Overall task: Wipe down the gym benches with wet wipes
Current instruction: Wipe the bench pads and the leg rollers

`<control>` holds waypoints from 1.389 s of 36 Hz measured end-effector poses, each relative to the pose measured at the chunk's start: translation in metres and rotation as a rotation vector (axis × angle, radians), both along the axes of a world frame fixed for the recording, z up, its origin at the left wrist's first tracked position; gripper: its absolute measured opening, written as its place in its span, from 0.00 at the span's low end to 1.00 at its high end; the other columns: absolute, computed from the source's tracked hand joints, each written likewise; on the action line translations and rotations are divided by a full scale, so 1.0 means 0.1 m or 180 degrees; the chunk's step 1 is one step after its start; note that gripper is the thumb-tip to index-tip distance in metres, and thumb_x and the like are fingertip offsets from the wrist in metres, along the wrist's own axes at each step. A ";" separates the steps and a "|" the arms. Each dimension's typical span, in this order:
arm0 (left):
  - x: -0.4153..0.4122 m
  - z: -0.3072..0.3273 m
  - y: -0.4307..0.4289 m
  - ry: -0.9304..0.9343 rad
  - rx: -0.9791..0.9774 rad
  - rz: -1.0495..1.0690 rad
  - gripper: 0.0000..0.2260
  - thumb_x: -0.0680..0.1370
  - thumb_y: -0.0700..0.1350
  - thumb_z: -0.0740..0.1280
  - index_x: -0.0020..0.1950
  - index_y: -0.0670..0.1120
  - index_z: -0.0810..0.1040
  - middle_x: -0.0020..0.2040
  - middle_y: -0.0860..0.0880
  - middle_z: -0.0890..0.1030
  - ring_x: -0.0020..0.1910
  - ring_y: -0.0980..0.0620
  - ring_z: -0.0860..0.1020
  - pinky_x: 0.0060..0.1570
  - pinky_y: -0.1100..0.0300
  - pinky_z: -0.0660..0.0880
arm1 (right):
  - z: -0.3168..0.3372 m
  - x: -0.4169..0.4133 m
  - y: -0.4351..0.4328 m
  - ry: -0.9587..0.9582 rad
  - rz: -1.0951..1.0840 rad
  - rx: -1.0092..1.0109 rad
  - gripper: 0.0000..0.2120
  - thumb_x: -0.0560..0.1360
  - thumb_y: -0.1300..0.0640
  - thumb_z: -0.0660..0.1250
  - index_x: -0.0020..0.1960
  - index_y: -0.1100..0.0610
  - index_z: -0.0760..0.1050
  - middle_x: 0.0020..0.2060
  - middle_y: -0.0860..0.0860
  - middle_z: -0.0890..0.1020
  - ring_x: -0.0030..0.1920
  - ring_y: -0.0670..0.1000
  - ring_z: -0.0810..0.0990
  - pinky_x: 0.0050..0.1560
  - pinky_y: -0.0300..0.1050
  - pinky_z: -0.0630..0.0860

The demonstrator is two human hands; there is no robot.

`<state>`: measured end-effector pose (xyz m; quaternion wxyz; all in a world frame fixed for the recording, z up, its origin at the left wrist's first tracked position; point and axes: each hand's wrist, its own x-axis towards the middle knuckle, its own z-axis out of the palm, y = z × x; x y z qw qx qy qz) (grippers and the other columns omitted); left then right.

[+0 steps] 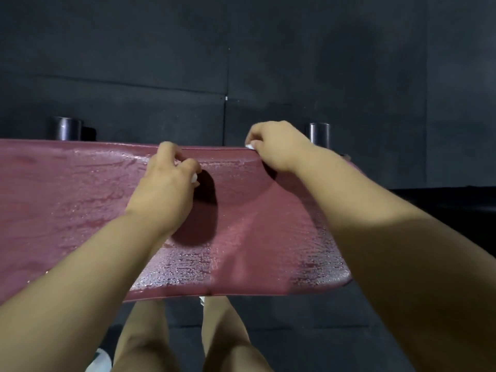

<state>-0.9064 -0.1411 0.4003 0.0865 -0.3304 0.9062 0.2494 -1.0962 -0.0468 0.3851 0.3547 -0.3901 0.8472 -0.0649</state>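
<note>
A maroon padded gym bench (80, 200) runs across the view, its surface glistening wet. My left hand (166, 186) hovers over the far half of the pad, fingers closed on a small white wet wipe (193, 178) that peeks out at the thumb side. My right hand (276, 146) sits at the bench's far edge, fingers pinched around another bit of white wipe (249, 146). Most of each wipe is hidden inside the fist.
Two black cylindrical bench feet (67, 128) (318, 132) stand behind the far edge on dark rubber flooring (241, 63). My bare legs (225, 334) and a white shoe (103, 359) show below the near edge. The pad ends at the right (346, 275).
</note>
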 end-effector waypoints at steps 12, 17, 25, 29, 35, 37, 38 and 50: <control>0.31 -0.09 -0.31 -0.0056 -0.0066 -0.0201 0.15 0.75 0.32 0.65 0.62 0.38 0.77 0.67 0.37 0.72 0.67 0.34 0.66 0.63 0.44 0.67 | 0.00 0.11 -0.13 0.0540 -0.0130 0.0802 0.11 0.74 0.65 0.59 0.53 0.60 0.77 0.50 0.59 0.80 0.48 0.61 0.78 0.44 0.46 0.73; 0.57 0.03 -0.52 -0.0209 0.0141 -0.0046 0.17 0.77 0.35 0.62 0.66 0.40 0.74 0.72 0.44 0.66 0.70 0.41 0.64 0.63 0.48 0.68 | -0.04 0.63 -0.86 0.0138 0.0250 0.0240 0.10 0.75 0.63 0.58 0.49 0.61 0.77 0.50 0.59 0.81 0.47 0.60 0.78 0.44 0.44 0.72; 0.93 0.22 -0.99 -0.0587 0.0186 0.0318 0.19 0.79 0.37 0.61 0.69 0.45 0.71 0.74 0.49 0.63 0.69 0.43 0.67 0.62 0.49 0.68 | 0.01 0.79 -0.97 0.0198 0.0406 0.0246 0.11 0.77 0.59 0.59 0.53 0.60 0.78 0.53 0.59 0.81 0.52 0.61 0.78 0.53 0.50 0.76; 1.01 0.17 -1.19 -0.0563 0.0258 0.0288 0.21 0.78 0.35 0.61 0.70 0.45 0.70 0.75 0.49 0.60 0.72 0.46 0.62 0.65 0.52 0.66 | 0.09 0.60 -0.71 0.0563 0.0095 0.0999 0.10 0.76 0.60 0.60 0.52 0.61 0.77 0.51 0.60 0.80 0.48 0.61 0.77 0.47 0.49 0.75; 1.12 0.14 -1.34 -0.0571 0.0377 0.0105 0.21 0.78 0.35 0.60 0.71 0.47 0.69 0.77 0.52 0.56 0.75 0.51 0.57 0.67 0.54 0.63 | 0.05 0.87 -1.14 0.0694 -0.0276 0.1201 0.10 0.75 0.64 0.60 0.52 0.62 0.77 0.54 0.62 0.79 0.52 0.62 0.78 0.46 0.47 0.72; 1.18 0.15 -1.41 -0.0574 0.0445 0.0092 0.21 0.78 0.35 0.59 0.71 0.47 0.69 0.77 0.54 0.55 0.74 0.50 0.58 0.67 0.54 0.64 | -0.05 1.07 -1.45 0.0438 -0.0321 0.0850 0.11 0.76 0.61 0.61 0.55 0.61 0.78 0.55 0.62 0.80 0.55 0.62 0.78 0.50 0.46 0.73; 1.23 0.15 -1.46 -0.0568 0.0455 0.0084 0.21 0.78 0.34 0.59 0.71 0.47 0.69 0.77 0.53 0.56 0.74 0.50 0.60 0.66 0.54 0.65 | -0.10 1.20 -1.62 0.0286 -0.0286 0.0653 0.11 0.76 0.60 0.62 0.55 0.60 0.78 0.55 0.61 0.80 0.55 0.61 0.78 0.51 0.45 0.73; 1.87 0.08 -2.28 -0.0915 0.0238 0.0189 0.24 0.77 0.33 0.61 0.72 0.48 0.67 0.77 0.53 0.55 0.76 0.51 0.51 0.71 0.53 0.61 | 0.02 1.44 -1.89 0.0339 0.0077 0.0681 0.15 0.74 0.63 0.59 0.57 0.58 0.78 0.54 0.61 0.80 0.53 0.62 0.78 0.51 0.48 0.75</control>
